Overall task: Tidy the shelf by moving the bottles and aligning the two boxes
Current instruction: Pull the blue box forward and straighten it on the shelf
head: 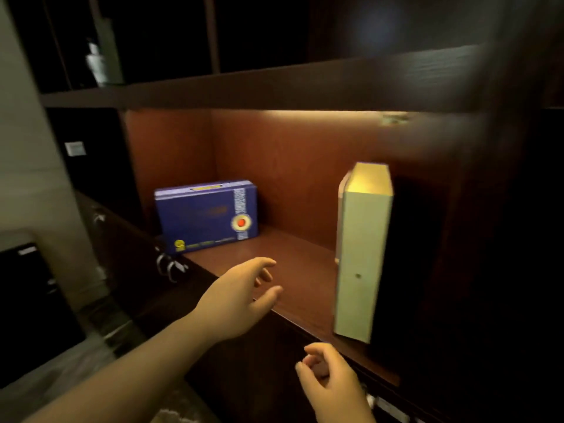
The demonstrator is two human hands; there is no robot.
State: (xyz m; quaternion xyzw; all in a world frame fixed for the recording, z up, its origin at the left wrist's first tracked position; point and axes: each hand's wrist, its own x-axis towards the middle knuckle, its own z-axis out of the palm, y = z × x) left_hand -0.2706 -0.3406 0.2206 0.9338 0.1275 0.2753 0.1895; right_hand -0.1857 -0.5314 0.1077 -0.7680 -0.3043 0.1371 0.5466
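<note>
A blue box (207, 213) with a red dot lies on its long side at the back left of the lit wooden shelf (293, 270). A tall cream box (361, 254) stands upright at the shelf's right, its near end at the front edge. My left hand (241, 297) hovers over the shelf's front edge between the two boxes, fingers spread, holding nothing. My right hand (331, 381) sits lower, in front of the shelf below the cream box, fingers loosely curled and empty. A pale bottle (96, 64) stands on the upper shelf at the left, blurred.
A dark shelf board (274, 83) runs above the lit compartment. A dark cabinet side (488, 239) closes the right. Metal handles (171, 267) hang on the cabinet front at the left. A dark counter edge (100, 215) extends toward the left wall.
</note>
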